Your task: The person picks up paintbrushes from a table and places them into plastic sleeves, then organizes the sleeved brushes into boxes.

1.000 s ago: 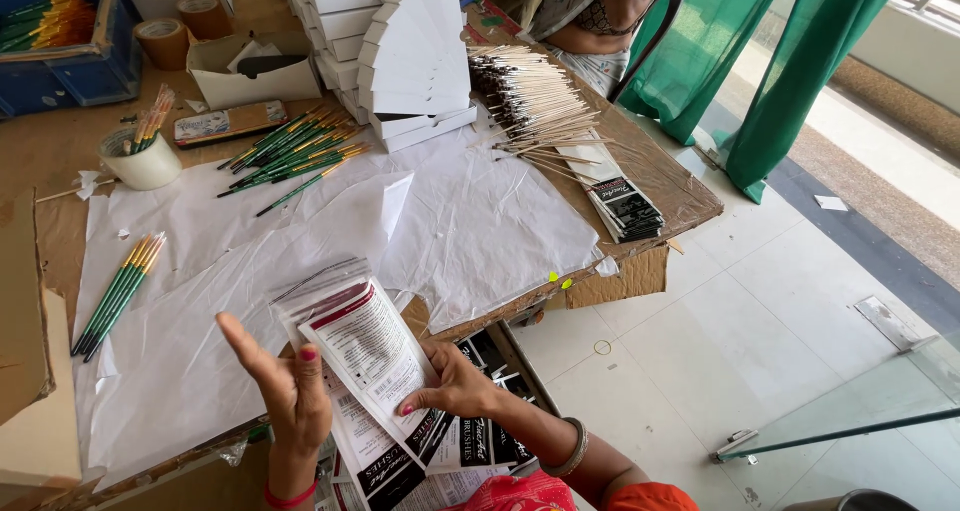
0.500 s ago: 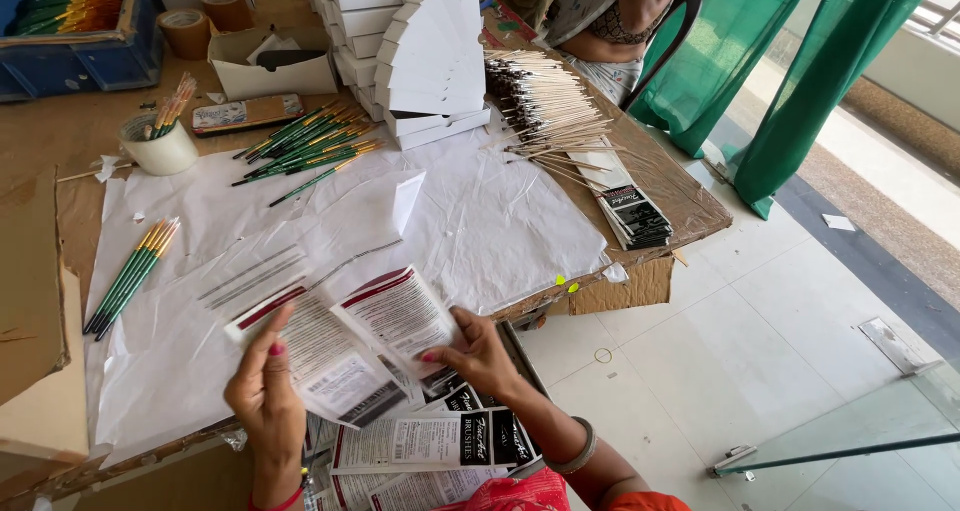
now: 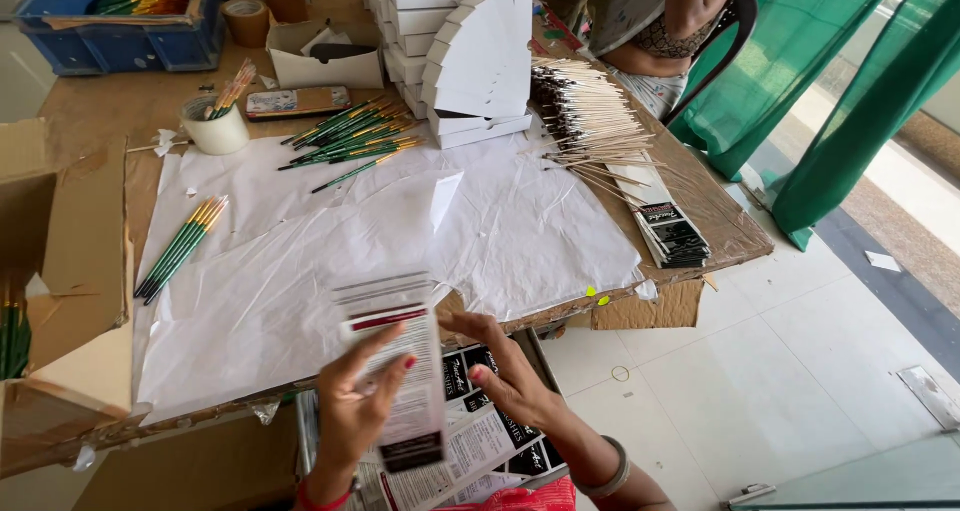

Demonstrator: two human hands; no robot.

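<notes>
Below the table edge [image 3: 560, 316], my left hand [image 3: 350, 411] pinches a printed packet [image 3: 400, 371] upright, fingers curled behind it; my right hand [image 3: 510, 376] touches its side, fingers loosely spread.

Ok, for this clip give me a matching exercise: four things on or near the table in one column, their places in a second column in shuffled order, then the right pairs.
Things:
1. blue crate
2. stack of white boxes
3. printed card sleeve
4. small bundle of green and yellow brushes

Places:
A. held up between the left hand and the right hand
B. far left corner of the table
C. lying on the white paper, left side
D. far middle of the table, beside the pile of pale-handled brushes

Pairs: 1-B, 2-D, 3-A, 4-C
</notes>
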